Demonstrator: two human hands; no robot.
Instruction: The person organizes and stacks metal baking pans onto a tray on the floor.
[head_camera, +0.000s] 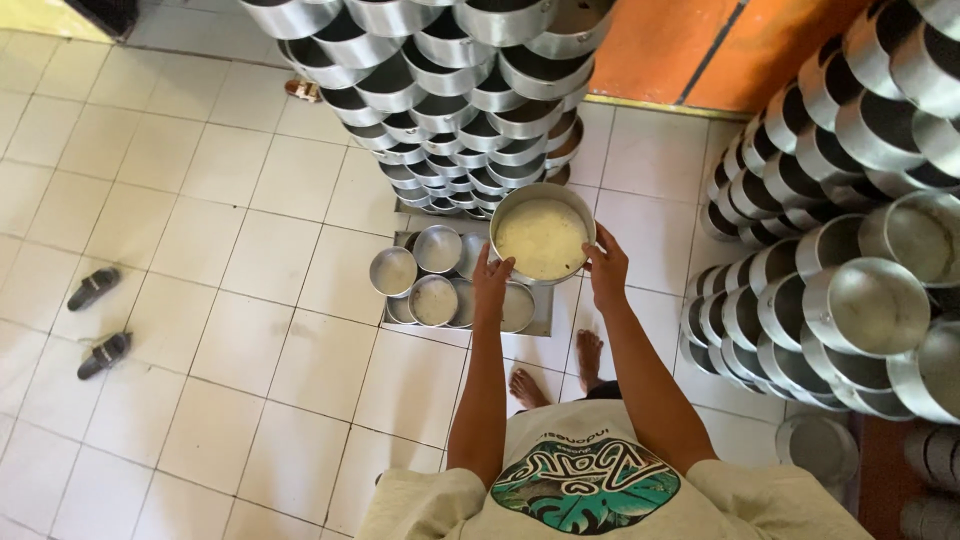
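Two hands clamped on round metal pan (543, 238) of pale batter: left hand (491, 281) on near-left rim, right hand (607, 266) on right rim. Below grip, tray (540, 325) of small tins (433, 299); stacked pans (455, 95) beyond.

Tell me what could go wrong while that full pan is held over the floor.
The pan looks filled close to its rim, and the left hand and right hand grip only its edges, so a tilt could spill it. Filled tins sit right below on the tray, and bare feet are on smooth tile.
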